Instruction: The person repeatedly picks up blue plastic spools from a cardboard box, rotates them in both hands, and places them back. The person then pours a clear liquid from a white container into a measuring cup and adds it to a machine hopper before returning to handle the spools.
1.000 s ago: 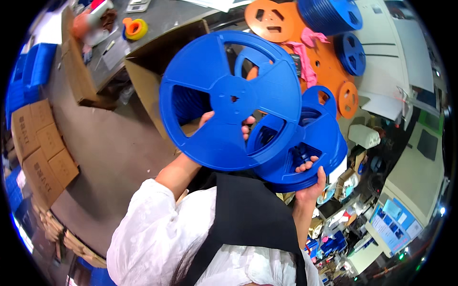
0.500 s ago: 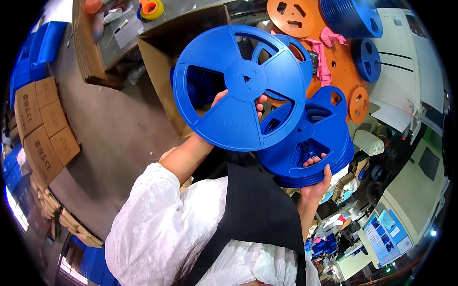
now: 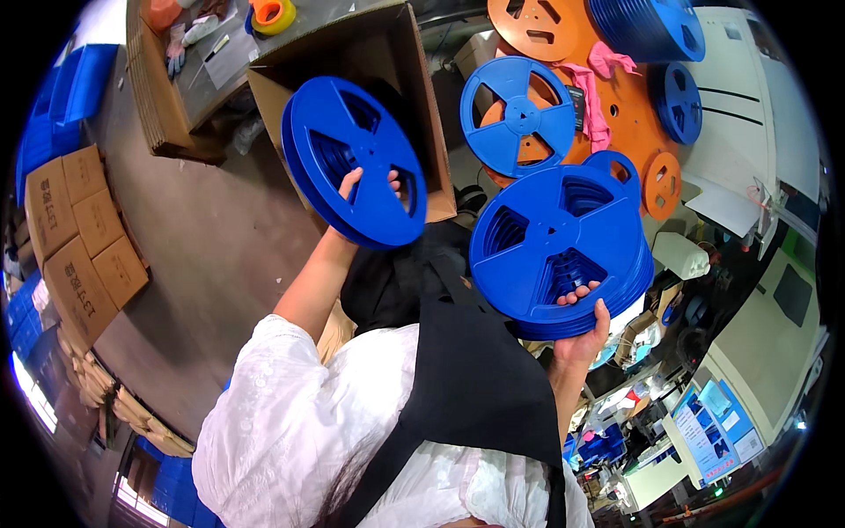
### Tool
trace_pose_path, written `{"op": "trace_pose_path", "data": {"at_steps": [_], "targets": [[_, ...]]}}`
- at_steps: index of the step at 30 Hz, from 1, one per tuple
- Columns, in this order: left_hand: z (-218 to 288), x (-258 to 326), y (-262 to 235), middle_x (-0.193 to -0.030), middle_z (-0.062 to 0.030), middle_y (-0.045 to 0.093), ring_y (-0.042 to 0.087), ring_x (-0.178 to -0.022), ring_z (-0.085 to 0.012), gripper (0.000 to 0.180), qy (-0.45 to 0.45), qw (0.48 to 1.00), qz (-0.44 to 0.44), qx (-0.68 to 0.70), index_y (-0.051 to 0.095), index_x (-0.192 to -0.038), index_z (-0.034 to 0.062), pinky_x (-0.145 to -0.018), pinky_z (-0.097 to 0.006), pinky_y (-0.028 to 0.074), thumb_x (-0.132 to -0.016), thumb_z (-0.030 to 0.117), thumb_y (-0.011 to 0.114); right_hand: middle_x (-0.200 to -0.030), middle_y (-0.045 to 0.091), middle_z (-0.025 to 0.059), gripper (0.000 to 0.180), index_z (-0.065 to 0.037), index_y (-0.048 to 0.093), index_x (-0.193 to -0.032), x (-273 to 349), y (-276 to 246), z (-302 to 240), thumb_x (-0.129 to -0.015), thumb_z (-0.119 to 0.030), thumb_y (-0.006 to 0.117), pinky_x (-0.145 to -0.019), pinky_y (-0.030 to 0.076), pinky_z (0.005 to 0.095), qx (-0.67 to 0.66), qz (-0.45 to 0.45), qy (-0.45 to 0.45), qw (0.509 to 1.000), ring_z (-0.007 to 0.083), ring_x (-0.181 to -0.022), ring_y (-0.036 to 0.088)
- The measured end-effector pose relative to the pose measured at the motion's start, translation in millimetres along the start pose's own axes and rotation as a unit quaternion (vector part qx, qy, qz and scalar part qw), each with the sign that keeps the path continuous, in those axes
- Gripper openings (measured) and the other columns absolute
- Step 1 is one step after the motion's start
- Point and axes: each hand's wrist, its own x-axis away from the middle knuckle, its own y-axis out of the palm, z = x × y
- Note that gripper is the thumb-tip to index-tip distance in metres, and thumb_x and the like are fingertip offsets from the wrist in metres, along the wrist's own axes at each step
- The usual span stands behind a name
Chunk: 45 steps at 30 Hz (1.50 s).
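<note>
With the left hand [image 3: 349, 183] I'm holding a tilted blue reel [image 3: 368, 157] in front of the open cardboard box [image 3: 430, 123], the fingers [image 3: 394, 183] grasping it through its windows. With the right hand [image 3: 582, 340] I'm supporting a stack of blue reels [image 3: 551, 231], fingers gripping its lower rim. Beyond the stack I'm seeing a lighter blue reel [image 3: 522, 117] and, near it, a pink cloth [image 3: 598, 114].

grey-brown floor [image 3: 198, 255], grey table [image 3: 330, 12] at upper left
</note>
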Motion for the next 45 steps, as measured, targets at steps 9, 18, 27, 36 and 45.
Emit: {"op": "trace_pose_path", "data": {"at_steps": [9, 18, 27, 36, 45], "targets": [[-9.3, -56.7, -5.0, -0.118, -0.0117, 0.057, 0.055, -0.106, -0.0283, 0.063, 0.019, 0.994, 0.092, -0.064, 0.049, -0.125, 0.0080, -0.095, -0.043, 0.044, -0.081, 0.052, 0.060, -0.082, 0.055, 0.0064, 0.027, -0.006, 0.049, -0.109, 1.8, 2.9, 4.5, -0.090, -0.025, 0.052, -0.073, 0.044, 0.0343, -0.035, -0.028, 0.007, 0.999, 0.0175, -0.073, 0.052], [-38.8, -67.0, -36.9, -0.153, -0.0107, 0.014, 0.005, -0.142, -0.0280, 0.078, 0.061, 0.924, 0.235, -0.295, 0.016, -0.147, 0.0135, -0.111, -0.048, 0.004, -0.089, 0.056, 0.047, -0.066, 0.042, 0.0000, 0.031, -0.006, 0.044, -0.101, 13.0, -18.8, -14.4, -0.089, -0.032, 0.056, -0.058, 0.036, 0.0280, -0.195, -0.190, -0.054, 0.961, 0.0108, -0.056, 0.041], [-43.6, -34.3, 47.2, -0.148, -0.0111, 0.027, 0.020, -0.138, -0.0231, 0.056, 0.149, 0.865, 0.117, -0.464, 0.030, -0.143, 0.0113, -0.111, -0.039, 0.013, -0.096, 0.040, 0.042, -0.053, 0.043, -0.0043, 0.032, -0.009, 0.043, -0.090, 13.2, -23.2, -28.1, -0.086, -0.033, 0.064, -0.045, 0.034, 0.0229, -0.264, -0.278, -0.081, 0.920, 0.0058, -0.041, 0.043], [-45.6, -18.8, 80.7, -0.141, -0.0111, 0.039, 0.035, -0.131, -0.0224, 0.046, 0.283, 0.790, 0.076, -0.539, 0.038, -0.137, 0.0036, -0.108, -0.032, 0.025, -0.097, 0.027, 0.042, -0.052, 0.043, -0.0039, 0.031, -0.010, 0.043, -0.088, 9.5, -13.3, -28.1, -0.086, -0.032, 0.064, -0.045, 0.034, 0.0226, -0.295, -0.302, -0.063, 0.904, 0.0057, -0.042, 0.044], [-54.6, 6.1, 115.0, -0.131, -0.0128, 0.046, 0.043, -0.121, -0.0269, 0.044, 0.357, 0.686, 0.001, -0.634, 0.046, -0.130, 0.0049, -0.103, -0.035, 0.032, -0.088, 0.012, 0.054, -0.058, 0.042, -0.0025, 0.037, -0.006, 0.044, -0.096, 1.9, -5.5, -26.4, -0.088, -0.037, 0.062, -0.049, 0.035, 0.0252, -0.281, -0.266, -0.078, 0.919, 0.0087, -0.047, 0.043]]}}
